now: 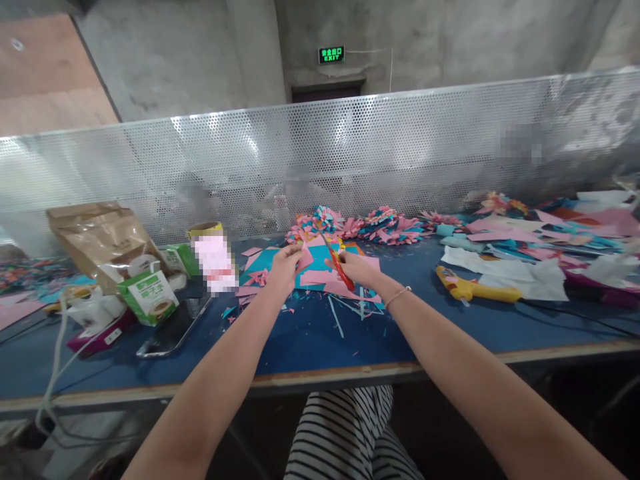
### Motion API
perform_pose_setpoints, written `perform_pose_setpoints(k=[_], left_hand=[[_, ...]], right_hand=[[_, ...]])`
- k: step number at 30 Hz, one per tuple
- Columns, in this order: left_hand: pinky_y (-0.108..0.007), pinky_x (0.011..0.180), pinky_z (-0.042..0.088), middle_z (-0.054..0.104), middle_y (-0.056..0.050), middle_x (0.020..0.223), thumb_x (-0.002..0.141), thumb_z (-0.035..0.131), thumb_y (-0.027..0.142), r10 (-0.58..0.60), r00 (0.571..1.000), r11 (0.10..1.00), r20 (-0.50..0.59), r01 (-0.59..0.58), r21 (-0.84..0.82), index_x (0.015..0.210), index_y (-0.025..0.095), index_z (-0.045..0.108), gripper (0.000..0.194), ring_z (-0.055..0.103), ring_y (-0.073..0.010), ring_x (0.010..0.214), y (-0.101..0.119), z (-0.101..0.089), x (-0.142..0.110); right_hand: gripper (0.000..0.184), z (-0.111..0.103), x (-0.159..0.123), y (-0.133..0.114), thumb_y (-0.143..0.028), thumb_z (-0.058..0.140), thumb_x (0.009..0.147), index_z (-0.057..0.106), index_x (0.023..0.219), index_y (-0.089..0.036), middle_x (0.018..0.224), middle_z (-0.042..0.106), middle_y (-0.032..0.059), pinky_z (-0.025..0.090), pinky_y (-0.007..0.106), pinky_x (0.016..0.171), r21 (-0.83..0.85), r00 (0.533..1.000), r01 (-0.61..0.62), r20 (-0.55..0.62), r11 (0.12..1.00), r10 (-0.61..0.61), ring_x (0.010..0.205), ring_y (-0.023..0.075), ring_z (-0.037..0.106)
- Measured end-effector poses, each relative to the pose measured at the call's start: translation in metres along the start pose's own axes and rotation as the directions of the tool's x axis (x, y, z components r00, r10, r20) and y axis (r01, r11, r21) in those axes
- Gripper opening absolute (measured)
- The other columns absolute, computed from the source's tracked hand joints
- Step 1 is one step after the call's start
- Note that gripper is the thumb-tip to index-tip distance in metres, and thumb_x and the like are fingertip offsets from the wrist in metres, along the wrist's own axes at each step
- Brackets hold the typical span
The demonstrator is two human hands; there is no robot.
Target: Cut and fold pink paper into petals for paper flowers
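Note:
My left hand (287, 263) is closed on a small piece of pink paper (305, 255), held up above the table. Just to its right, my right hand (357, 268) grips a pair of red-handled scissors (339, 267), whose blades point up and away toward the back of the table. The blades look apart from the pink paper. Below both hands lie a blue paper sheet (267, 260) and several pink strips (320, 277). Thin offcuts are scattered around them on the blue tabletop.
Fringed paper flowers (383, 227) are heaped at the back. On the right lie a yellow glue gun (477, 289) and white tissues (510, 270). Leftward are a phone (175, 327), a green-white packet (149, 294) and a brown bag (103, 243). A perforated metal screen (350, 147) stands behind.

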State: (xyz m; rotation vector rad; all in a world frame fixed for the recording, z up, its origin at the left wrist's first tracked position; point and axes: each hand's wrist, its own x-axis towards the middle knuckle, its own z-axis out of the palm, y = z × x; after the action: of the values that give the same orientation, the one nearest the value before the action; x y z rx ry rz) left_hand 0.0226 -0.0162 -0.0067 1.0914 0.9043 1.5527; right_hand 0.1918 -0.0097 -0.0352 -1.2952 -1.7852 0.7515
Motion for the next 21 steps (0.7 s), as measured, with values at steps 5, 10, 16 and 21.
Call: perform_pose_setpoints(k=[5,10,16,21], left_hand=[[-0.023,0.049,0.039,0.054,0.002,0.053,0.053,0.065,0.017,0.026,0.998,1.000,0.065,-0.025,-0.007,0.059,0.016,0.059,0.009,0.049,-0.0084,0.049,0.004,0.003,-0.006],[-0.023,0.052,0.039,0.055,0.002,0.053,0.052,0.065,0.016,0.031,0.999,0.999,0.045,-0.030,-0.013,0.057,0.016,0.058,0.008,0.050,-0.0086,0.050,0.005,0.005,-0.008],[-0.022,0.050,0.038,0.054,0.003,0.051,0.051,0.067,0.019,0.049,0.998,0.998,0.042,-0.048,-0.026,0.057,0.016,0.059,0.011,0.048,-0.0075,0.047,0.004,0.004,-0.007],[-0.022,0.051,0.040,0.058,0.002,0.055,0.048,0.068,0.019,0.034,0.998,0.997,0.051,-0.030,-0.077,0.059,0.016,0.060,0.013,0.051,-0.0086,0.051,0.005,0.003,-0.005]], right_hand=[[0.036,0.004,-0.008,-0.011,-0.053,0.051,0.069,0.046,0.075,-0.018,0.064,0.048,-0.0012,0.041,0.023,0.055,0.063,0.991,0.038,0.127,0.997,-0.046,0.059,0.0106,0.047],[0.036,0.008,-0.010,-0.015,-0.052,0.052,0.068,0.040,0.075,-0.019,0.060,0.038,-0.0051,0.039,0.023,0.051,0.196,0.981,0.001,0.189,0.981,-0.038,0.050,0.0071,0.037],[0.038,0.007,-0.011,-0.016,-0.054,0.055,0.066,0.040,0.075,-0.020,0.061,0.039,-0.0048,0.038,0.022,0.050,0.191,0.978,0.004,0.206,0.982,-0.044,0.049,0.0069,0.038],[0.040,0.001,-0.016,-0.019,-0.057,0.051,0.068,0.044,0.077,-0.018,0.060,0.041,-0.0040,0.038,0.023,0.050,0.131,0.977,0.022,0.207,0.991,-0.050,0.048,0.0075,0.040]])
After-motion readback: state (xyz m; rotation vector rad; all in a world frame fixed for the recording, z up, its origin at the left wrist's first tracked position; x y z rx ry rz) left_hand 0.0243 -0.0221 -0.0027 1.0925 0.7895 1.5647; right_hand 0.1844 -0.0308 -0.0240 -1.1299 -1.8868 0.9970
